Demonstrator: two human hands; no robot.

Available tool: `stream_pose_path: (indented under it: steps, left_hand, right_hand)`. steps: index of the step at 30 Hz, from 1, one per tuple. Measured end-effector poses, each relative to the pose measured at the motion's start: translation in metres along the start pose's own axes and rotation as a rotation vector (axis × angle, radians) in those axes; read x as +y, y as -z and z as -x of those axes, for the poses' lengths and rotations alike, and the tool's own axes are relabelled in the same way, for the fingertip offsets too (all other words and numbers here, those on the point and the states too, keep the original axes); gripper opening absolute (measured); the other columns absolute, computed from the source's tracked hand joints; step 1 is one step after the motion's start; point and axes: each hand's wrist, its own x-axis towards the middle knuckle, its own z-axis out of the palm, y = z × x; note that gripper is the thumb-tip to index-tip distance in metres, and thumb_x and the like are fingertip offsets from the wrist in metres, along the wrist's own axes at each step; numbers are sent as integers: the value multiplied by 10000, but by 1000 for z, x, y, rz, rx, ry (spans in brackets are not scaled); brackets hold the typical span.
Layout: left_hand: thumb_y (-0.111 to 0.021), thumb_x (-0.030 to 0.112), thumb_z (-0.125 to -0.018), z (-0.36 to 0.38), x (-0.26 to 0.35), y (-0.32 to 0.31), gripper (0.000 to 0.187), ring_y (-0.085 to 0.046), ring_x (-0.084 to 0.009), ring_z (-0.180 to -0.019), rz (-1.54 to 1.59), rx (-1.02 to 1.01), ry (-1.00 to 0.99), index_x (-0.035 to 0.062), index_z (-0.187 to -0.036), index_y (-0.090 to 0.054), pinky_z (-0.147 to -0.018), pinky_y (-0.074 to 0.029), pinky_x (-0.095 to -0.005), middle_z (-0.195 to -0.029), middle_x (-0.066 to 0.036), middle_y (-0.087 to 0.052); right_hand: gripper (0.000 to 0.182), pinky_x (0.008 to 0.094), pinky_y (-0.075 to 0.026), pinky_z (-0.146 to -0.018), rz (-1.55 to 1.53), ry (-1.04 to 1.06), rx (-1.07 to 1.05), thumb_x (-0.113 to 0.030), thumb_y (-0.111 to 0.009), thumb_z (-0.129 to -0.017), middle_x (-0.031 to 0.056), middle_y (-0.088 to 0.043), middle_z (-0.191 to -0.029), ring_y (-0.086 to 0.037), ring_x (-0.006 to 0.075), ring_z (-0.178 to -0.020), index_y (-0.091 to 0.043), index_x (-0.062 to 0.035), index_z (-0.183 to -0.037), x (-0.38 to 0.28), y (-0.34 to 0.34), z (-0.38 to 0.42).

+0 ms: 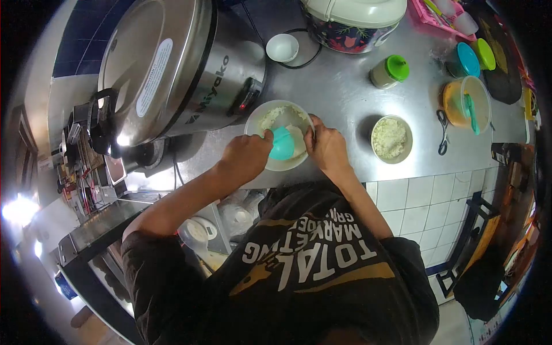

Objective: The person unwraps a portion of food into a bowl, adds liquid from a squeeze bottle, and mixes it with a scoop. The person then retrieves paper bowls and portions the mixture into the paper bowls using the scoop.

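A whitish bowl point(250, 125) stands near the counter's front edge, with white rice-like grains point(276, 115) along its far inside. My left hand point(248, 154) is closed at the bowl's left side, gripping a teal scoop point(282, 144) whose rounded head lies inside the bowl. Its handle is mostly hidden by my fingers. My right hand point(326, 145) is closed on the bowl's right rim, fingers over the edge. To the right sits a smaller bowl point(408, 150) filled with white rice point(390, 138).
A large steel Miyako rice cooker point(201, 95) stands close on the left. Behind are a small white bowl point(282, 48), a flowered rice container point(351, 34) and a green-capped jar point(391, 71). Scissors point(442, 132) and an orange-tinted tub point(454, 103) lie right.
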Motion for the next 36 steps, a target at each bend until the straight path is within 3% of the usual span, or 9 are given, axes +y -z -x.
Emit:
stream_pose_path:
  steps: [9, 12, 15, 18, 20, 21, 24, 31, 36]
  left_hand:
    - [-519, 184, -948, -40, 5, -29, 378, -690, -387, -781, 57, 48, 101, -71, -1226, -538, -685, -551, -491, -822, -246, -665]
    - [-530, 231, -949, -45, -25, -22, 374, -672, -432, -800, 287, 48, 108, -53, -1187, -583, -708, -539, -514, -857, -267, -666]
    - [-541, 314, -956, -32, -43, -5, 372, -655, -452, -853, 417, 237, 180, -28, -1068, -633, -755, -524, -508, -889, -257, -671]
    - [-555, 355, -945, -13, -30, 13, 400, -656, -426, -880, 459, 99, 45, -27, -1028, -640, -797, -512, -478, -907, -257, -669]
    - [-561, 373, -940, -25, -19, 25, 423, -653, -402, -915, 606, -451, 297, -35, -1017, -645, -837, -498, -464, -949, -246, -674]
    - [-552, 367, -948, -33, -29, -6, 414, -664, -396, -884, 455, -306, 171, -30, -1002, -655, -798, -515, -478, -940, -244, -677]
    - [-539, 353, -957, -37, -17, -18, 398, -673, -401, -847, 225, -188, 144, -22, -959, -672, -758, -526, -499, -899, -247, -677]
    - [-536, 315, -955, -54, -17, -45, 358, -675, -419, -863, 198, -146, 64, -4, -917, -697, -759, -525, -529, -908, -262, -676]
    - [-556, 249, -912, -56, -18, -23, 278, -696, -373, -887, 119, -100, 75, 30, -965, -718, -789, -556, -455, -910, -204, -705]
  right_hand:
    - [353, 510, -528, -574, -20, 9, -17, -143, -599, -855, 238, -624, -639, -644, 419, -600, -588, 8, -1173, -5, 5, -5]
    - [359, 509, -528, -572, 15, 42, -37, -141, -596, -850, 238, -620, -633, -641, 421, -595, -592, 18, -1171, -3, 6, -5]
    - [354, 510, -520, -585, 64, 24, -28, -119, -594, -841, 243, -622, -653, -636, 430, -614, -596, 1, -1174, -6, 6, -10]
    - [346, 510, -515, -598, 48, 34, -45, -101, -589, -840, 248, -625, -674, -632, 438, -633, -600, -24, -1177, -8, 9, -7]
    - [341, 509, -518, -599, 19, 68, -52, -104, -586, -843, 248, -625, -673, -632, 438, -633, -602, -25, -1175, -7, 9, -5]
    - [339, 507, -517, -594, 23, 59, -40, -99, -585, -843, 248, -623, -667, -630, 439, -629, -602, -30, -1175, -6, 8, -5]
    - [344, 512, -516, -590, 29, 52, -38, -111, -588, -844, 245, -628, -666, -634, 432, -619, -602, -3, -1171, -2, 6, 0]
    - [375, 512, -532, -606, -5, 68, -48, -132, -610, -836, 231, -640, -680, -651, 417, -643, -598, 37, -1171, -5, 9, -3]
    - [332, 510, -540, -620, 68, 69, -36, -147, -633, -819, 232, -647, -696, -650, 435, -658, -608, 44, -1089, 0, 6, -5]
